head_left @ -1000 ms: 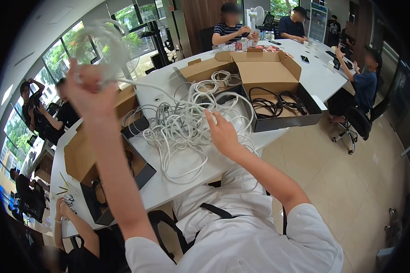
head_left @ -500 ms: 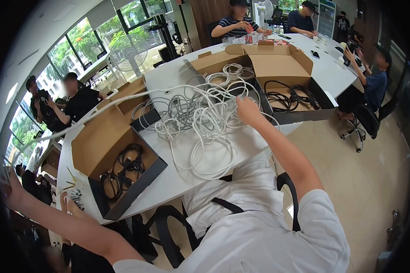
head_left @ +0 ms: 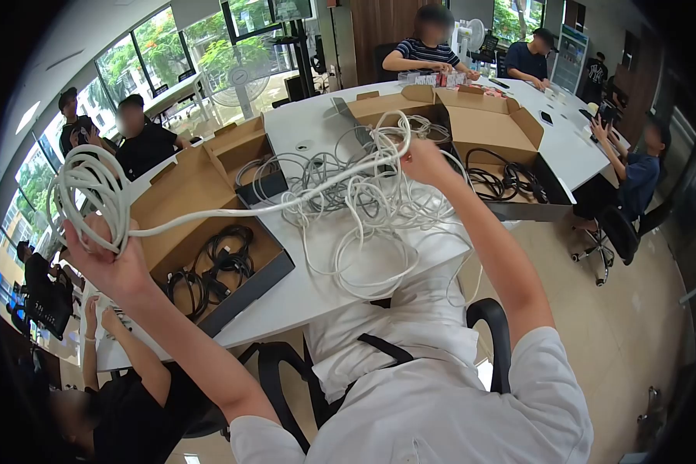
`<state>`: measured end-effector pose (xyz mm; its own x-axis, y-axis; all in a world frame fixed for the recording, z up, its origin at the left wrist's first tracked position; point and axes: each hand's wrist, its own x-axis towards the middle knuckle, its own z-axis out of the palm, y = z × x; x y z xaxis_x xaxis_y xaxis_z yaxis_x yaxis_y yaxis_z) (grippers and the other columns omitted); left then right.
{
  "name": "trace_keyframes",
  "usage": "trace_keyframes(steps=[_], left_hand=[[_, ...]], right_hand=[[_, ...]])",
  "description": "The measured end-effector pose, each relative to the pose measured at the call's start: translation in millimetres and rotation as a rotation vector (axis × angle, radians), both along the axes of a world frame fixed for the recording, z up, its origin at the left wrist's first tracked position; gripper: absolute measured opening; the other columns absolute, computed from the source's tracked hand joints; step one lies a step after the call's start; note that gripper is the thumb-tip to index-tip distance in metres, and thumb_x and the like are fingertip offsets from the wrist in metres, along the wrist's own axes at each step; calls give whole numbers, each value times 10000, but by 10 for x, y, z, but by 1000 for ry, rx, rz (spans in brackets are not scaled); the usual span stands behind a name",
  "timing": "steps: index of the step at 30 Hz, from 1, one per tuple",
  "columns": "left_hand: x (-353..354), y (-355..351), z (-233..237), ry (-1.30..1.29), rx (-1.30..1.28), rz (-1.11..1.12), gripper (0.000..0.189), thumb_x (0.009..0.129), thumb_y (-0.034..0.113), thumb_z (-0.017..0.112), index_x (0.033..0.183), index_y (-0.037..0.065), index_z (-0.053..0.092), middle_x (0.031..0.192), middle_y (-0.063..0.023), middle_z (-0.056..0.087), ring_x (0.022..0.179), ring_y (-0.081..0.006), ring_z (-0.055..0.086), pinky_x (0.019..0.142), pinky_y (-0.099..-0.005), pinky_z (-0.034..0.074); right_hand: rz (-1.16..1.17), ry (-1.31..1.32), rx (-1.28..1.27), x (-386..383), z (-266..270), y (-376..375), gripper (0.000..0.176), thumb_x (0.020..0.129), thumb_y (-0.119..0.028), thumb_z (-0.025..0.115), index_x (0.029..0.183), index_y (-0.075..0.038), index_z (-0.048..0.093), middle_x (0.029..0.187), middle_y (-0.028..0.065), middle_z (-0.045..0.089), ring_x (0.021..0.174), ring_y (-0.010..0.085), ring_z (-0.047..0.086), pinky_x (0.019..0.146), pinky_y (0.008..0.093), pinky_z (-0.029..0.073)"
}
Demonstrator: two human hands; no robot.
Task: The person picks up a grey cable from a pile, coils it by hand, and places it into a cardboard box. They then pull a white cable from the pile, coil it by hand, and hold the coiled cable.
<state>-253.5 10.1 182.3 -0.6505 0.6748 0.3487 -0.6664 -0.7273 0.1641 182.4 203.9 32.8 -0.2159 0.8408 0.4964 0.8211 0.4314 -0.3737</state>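
Note:
My left hand (head_left: pixel 104 251), raised at the left, is closed around a coiled bundle of white cable (head_left: pixel 93 197). From that coil one strand runs across to my right hand (head_left: pixel 424 162), which is closed on the white cable above the pile; its fingertips are partly hidden. Beneath the strand, a tangled heap of white and grey cables (head_left: pixel 363 205) spreads over the white table (head_left: pixel 278 298). Loops of it hang toward the front edge, near my lap.
An open cardboard box (head_left: pixel 264 284) with black cables stands at the left of the heap, another box (head_left: pixel 530 203) with black cables at the right. A co-worker (head_left: pixel 131 394) sits close on my left. Others sit around the table. An office chair (head_left: pixel 622 224) stands at the right.
My left hand has come inward and up from the far left edge, bringing the coil into full view. My right hand has risen slightly, lifting some white loops.

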Motion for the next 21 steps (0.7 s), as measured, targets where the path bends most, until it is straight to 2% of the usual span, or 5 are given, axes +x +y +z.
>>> trace_keyframes(steps=[6,9,17,19,21], left_hand=[[-117,-2,-49,177,228,-420,412,903,167,600,595,152,326,435,58,189,390,-40,176,494,-148,289],[136,-49,55,-36,-63,33,396,907,174,596,608,150,337,433,59,194,389,-39,176,487,-150,296],[-94,283,-454,109,92,-299,369,911,177,592,635,141,349,445,58,179,396,-41,191,450,-160,244],[35,357,-475,74,16,-283,370,904,172,600,635,144,348,450,59,172,398,-42,194,454,-163,253],[174,464,-434,-27,-72,-204,368,887,178,621,634,146,356,450,60,188,399,-43,193,457,-173,252]], right_hand=[[9,92,84,-244,-153,480,255,787,-285,673,855,-39,667,738,165,656,699,342,630,633,381,499],[-5,51,71,-292,-70,599,238,809,-279,642,835,-43,664,720,164,648,680,352,627,624,405,494],[241,621,444,-98,1582,638,264,869,-232,569,774,-6,667,635,144,644,582,215,655,543,326,492],[153,-262,52,98,1539,762,303,887,-257,553,746,-12,660,601,107,642,559,186,655,521,310,495],[-9,-91,574,222,1712,957,376,867,-307,581,640,-14,641,601,117,641,505,216,636,497,344,501]])
